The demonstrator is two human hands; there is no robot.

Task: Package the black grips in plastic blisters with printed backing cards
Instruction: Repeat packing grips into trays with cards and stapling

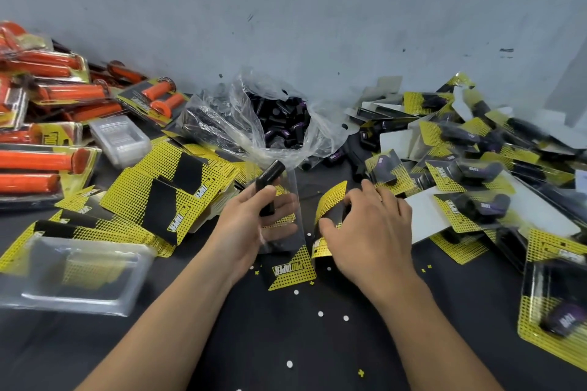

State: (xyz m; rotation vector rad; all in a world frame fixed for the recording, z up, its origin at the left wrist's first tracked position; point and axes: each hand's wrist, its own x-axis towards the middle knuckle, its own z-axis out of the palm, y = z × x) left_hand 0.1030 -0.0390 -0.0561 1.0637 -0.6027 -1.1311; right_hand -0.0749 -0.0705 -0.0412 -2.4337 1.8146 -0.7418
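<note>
Left hand (pixel 254 222) curled round black grip (pixel 269 175), clear blister (pixel 295 190) blurry. Right hand (pixel 370 227) pinches bent yellow card (pixel 333 200), fingertips hidden.

Orange packs (pixel 47 98) lie heaped at the far left of the dark worktop (pixel 286 343). Several overlap, and the heap reaches back to the grey wall (pixel 317 9), which bears dark scuffs (pixel 506 50). A crumpled clear bag (pixel 222 114) sits open near the wall, mid-back. Small white dots (pixel 320 314) and tiny yellow crosses (pixel 361 373) lie scattered over the near worktop.
</note>
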